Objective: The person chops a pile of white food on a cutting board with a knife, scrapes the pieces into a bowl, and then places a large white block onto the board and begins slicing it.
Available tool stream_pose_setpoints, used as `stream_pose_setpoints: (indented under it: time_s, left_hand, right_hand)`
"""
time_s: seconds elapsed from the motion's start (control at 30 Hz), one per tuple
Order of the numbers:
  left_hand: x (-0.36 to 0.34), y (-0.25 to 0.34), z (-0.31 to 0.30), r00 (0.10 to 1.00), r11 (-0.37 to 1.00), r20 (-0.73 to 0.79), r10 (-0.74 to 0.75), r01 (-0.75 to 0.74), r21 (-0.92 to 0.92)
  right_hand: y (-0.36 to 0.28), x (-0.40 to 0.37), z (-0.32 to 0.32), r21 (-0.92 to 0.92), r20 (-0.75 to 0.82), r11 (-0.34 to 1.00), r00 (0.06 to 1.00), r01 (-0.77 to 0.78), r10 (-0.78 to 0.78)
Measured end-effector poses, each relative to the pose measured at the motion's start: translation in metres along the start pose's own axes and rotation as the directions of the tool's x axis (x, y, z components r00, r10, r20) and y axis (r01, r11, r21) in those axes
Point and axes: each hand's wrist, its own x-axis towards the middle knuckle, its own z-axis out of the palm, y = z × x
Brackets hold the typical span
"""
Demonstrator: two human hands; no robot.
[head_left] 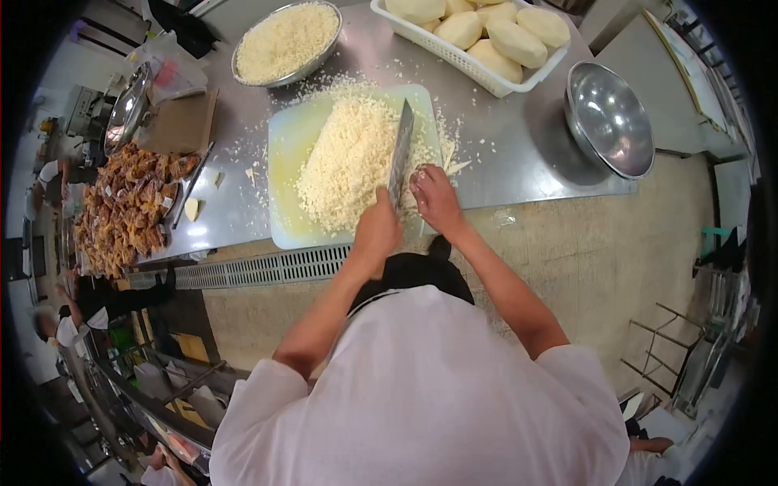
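My left hand [378,233] is wrapped around the handle of a knife [401,150], its broad blade pointing away from me. The blade stands beside a heap of finely chopped pale vegetable [344,162] on a whitish cutting board [284,219]. Just right of the blade, my right hand [438,200] has its fingers curled in, with pale bits on the fingertips. Whatever it may hold is hidden. Thin pale strips [458,168] lie by its fingers at the board's right edge.
A bowl of chopped vegetable [288,42] and a white basket [486,77] of large peeled vegetables stand behind the board. An empty metal bowl [609,121] sits right. Browned food pieces [121,206] are piled left. Crumbs dot the metal table [519,174]. Other people are at far left.
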Motion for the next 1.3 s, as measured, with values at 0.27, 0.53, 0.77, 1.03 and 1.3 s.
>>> stream_pose_setpoints:
  time_s: [0.27, 0.53, 0.77, 1.03, 1.3]
  left_hand:
    - [-0.004, -0.007, -0.015, 0.999, 0.998, 0.017, -0.051, 0.051, 0.046]
    - [-0.008, 0.012, -0.045, 0.989, 0.992, 0.088, -0.118, 0.114, 0.054]
    - [-0.009, 0.020, -0.057, 0.989, 0.995, 0.120, -0.083, 0.076, 0.060]
    - [-0.006, 0.025, -0.059, 0.989, 0.992, 0.134, -0.058, 0.043, 0.117]
    - [0.003, 0.018, -0.051, 0.984, 0.988, 0.157, 0.088, -0.105, 0.110]
  right_hand:
    - [-0.015, -0.014, -0.036, -0.175, 0.272, 0.984, 0.962, 0.024, 0.025]
    - [0.012, -0.012, -0.006, -0.068, 0.043, 0.997, 0.998, 0.044, -0.042]
    - [-0.009, -0.011, -0.017, -0.051, -0.061, 0.998, 0.997, 0.043, -0.046]
    - [-0.008, -0.013, -0.009, -0.044, -0.084, 0.999, 0.996, 0.002, -0.006]
    - [-0.004, -0.010, 0.008, -0.277, -0.090, 0.960, 0.993, 0.046, -0.074]
